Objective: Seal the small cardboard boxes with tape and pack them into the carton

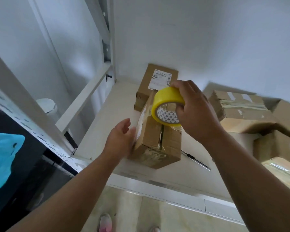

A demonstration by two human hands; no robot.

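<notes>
A small cardboard box (159, 144) lies on the white shelf (105, 131), its top flaps meeting along a seam, with clear tape on its near end. My right hand (194, 111) holds a yellow tape roll (166, 106) just above the box's far part; a strip of clear tape runs from the roll down the box's left side. My left hand (122, 139) has its fingers spread, the palm against the box's left side. A second small box (157, 81) with a white label lies behind it.
A utility knife (196, 160) lies on the shelf right of the box. Several larger cardboard boxes (244, 111) crowd the right side. White rack posts (40, 97) stand left, with a blue plastic bag (3, 158) at the far left. Tiled floor and shoes show below.
</notes>
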